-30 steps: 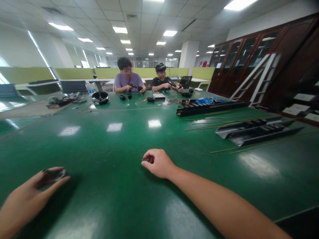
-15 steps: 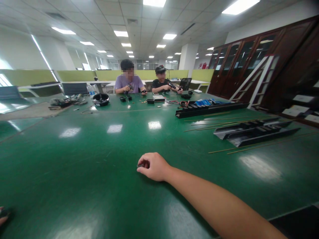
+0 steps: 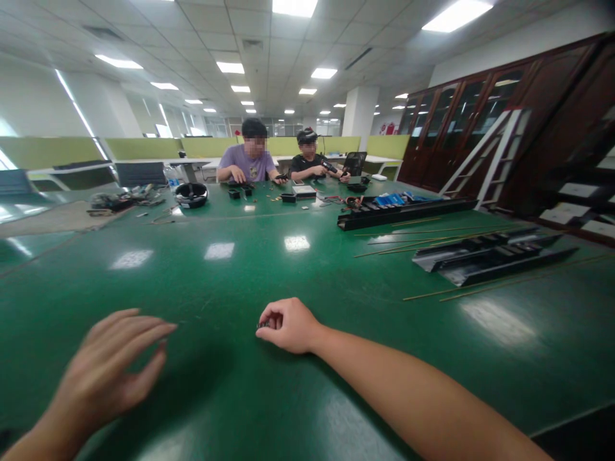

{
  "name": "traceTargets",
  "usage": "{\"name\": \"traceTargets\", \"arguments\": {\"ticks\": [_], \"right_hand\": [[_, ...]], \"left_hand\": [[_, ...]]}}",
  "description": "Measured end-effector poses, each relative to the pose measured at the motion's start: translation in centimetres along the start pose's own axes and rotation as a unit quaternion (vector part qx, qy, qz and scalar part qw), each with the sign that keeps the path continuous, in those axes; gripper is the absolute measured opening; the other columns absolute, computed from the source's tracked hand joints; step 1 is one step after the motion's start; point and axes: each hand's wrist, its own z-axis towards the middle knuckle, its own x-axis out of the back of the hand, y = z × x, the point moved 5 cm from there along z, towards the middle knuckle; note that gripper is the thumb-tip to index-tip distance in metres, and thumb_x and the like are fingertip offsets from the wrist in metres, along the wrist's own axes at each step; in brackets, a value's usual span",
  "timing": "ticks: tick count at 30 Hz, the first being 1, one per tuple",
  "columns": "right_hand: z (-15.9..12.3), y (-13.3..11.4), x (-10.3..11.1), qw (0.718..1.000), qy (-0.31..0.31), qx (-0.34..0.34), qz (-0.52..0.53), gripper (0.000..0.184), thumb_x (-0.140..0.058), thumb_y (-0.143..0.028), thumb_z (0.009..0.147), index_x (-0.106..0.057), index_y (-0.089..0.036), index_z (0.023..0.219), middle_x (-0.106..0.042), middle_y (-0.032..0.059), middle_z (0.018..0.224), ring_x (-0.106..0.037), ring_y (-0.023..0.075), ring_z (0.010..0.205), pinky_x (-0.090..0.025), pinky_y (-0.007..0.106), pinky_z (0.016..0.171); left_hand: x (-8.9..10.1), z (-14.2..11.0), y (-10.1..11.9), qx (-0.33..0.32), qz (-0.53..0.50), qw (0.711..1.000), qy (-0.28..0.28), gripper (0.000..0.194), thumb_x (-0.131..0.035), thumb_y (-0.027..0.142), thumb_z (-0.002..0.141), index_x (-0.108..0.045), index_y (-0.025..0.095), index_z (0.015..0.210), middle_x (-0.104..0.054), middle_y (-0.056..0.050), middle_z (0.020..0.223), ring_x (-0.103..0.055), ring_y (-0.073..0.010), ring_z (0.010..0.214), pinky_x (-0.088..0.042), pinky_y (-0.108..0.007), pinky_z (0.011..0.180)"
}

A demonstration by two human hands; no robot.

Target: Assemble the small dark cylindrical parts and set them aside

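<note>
My right hand (image 3: 288,325) rests on the green table (image 3: 307,272) with its thumb and fingers curled round a small dark metallic piece (image 3: 262,325). Only the piece's left end shows; the fingers cover the rest. On the left, my left hand (image 3: 113,362) is slightly blurred above the table and casts a shadow. Its thumb tip comes close to the long fingers in a pinch. A tiny greyish bit (image 3: 162,344) shows at those fingertips, too small to name.
Black metal channels (image 3: 494,259) and thin rods (image 3: 379,254) lie at right, with a longer black channel (image 3: 408,211) behind. Across the table sit two people (image 3: 247,160) among small black boxes (image 3: 288,197). A black headset (image 3: 191,195) lies far left; a stepladder (image 3: 500,153) stands right.
My left hand has come in from the lower left corner and moved up and right over the table. My right hand stays round the metallic piece, nearly in place.
</note>
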Motion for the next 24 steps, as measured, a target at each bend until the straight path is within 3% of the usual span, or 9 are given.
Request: {"name": "traceTargets", "arguments": {"ticks": [2, 5, 9, 12, 16, 21, 24], "right_hand": [[0.0, 0.2, 0.1, 0.999, -0.011, -0.013, 0.043, 0.020, -0.071, -0.034, 0.076, -0.071, -0.016, 0.085, -0.063, -0.0017, 0.065, -0.055, 0.0106, 0.057, -0.039, 0.020, 0.054], [0.0, 0.1, 0.3, 0.998, -0.025, 0.024, 0.051, 0.011, -0.068, -0.022, 0.072, -0.069, -0.016, 0.080, -0.063, -0.0021, 0.067, -0.054, 0.0113, 0.060, -0.039, 0.020, 0.056], [0.2, 0.2, 0.9, 0.999, 0.003, 0.045, -0.008, 0.002, -0.062, -0.014, 0.065, -0.062, -0.016, 0.067, -0.059, -0.0029, 0.065, -0.051, 0.0118, 0.061, -0.036, 0.021, 0.057], [0.4, 0.4, 0.9, 0.999, 0.020, 0.028, -0.029, 0.007, -0.065, -0.019, 0.065, -0.059, -0.016, 0.063, -0.056, -0.0028, 0.063, -0.049, 0.0119, 0.061, -0.035, 0.022, 0.057], [0.3, -0.2, 0.7, 0.999, 0.003, 0.025, -0.022, 0.009, -0.069, -0.023, 0.067, -0.063, -0.016, 0.065, -0.056, -0.0027, 0.064, -0.051, 0.0118, 0.062, -0.036, 0.022, 0.058], [-0.1, -0.6, 0.4, 0.999, -0.026, 0.019, 0.029, 0.013, -0.073, -0.028, 0.072, -0.072, -0.015, 0.075, -0.062, -0.0012, 0.068, -0.055, 0.0117, 0.063, -0.040, 0.021, 0.058], [-0.3, -0.3, 0.4, 0.997, -0.042, -0.004, 0.066, 0.026, -0.078, -0.038, 0.072, -0.075, -0.016, 0.086, -0.067, 0.0010, 0.074, -0.059, 0.0125, 0.064, -0.043, 0.021, 0.058]], "left_hand": [[-4.3, 1.8, 3.2, -0.087, -0.064, 0.990, -0.086, 0.039, -0.057, 0.005, 0.085, -0.060, 0.019, 0.121, -0.067, -0.008, 0.107, -0.062, -0.0205, 0.094, -0.050, -0.042, 0.092], [-9.8, 4.5, 7.3, -0.124, -0.104, 0.976, -0.148, 0.037, -0.052, 0.007, 0.088, -0.059, 0.016, 0.123, -0.063, -0.013, 0.113, -0.061, -0.0231, 0.094, -0.053, -0.040, 0.081], [-13.2, 6.5, 9.1, -0.101, -0.129, 0.977, -0.138, 0.024, -0.046, 0.011, 0.093, -0.064, 0.015, 0.108, -0.064, -0.012, 0.103, -0.061, -0.0215, 0.083, -0.054, -0.036, 0.070], [-13.5, 6.3, 8.4, -0.083, -0.132, 0.979, -0.133, 0.023, -0.045, 0.013, 0.095, -0.065, 0.016, 0.105, -0.066, -0.010, 0.100, -0.062, -0.0206, 0.079, -0.055, -0.035, 0.068], [-12.5, 5.4, 7.8, -0.072, -0.162, 0.976, -0.125, 0.026, -0.045, 0.014, 0.096, -0.064, 0.017, 0.114, -0.066, -0.010, 0.105, -0.065, -0.0188, 0.086, -0.056, -0.031, 0.074], [-11.9, 4.7, 7.2, -0.043, -0.222, 0.961, -0.156, 0.032, -0.045, 0.013, 0.097, -0.061, 0.022, 0.124, -0.065, -0.008, 0.102, -0.065, -0.0148, 0.087, -0.055, -0.024, 0.075], [-10.0, 3.8, 5.0, -0.043, -0.180, 0.971, -0.149, 0.031, -0.045, 0.014, 0.098, -0.060, 0.023, 0.123, -0.066, -0.005, 0.098, -0.065, -0.0142, 0.083, -0.055, -0.024, 0.072]]}}
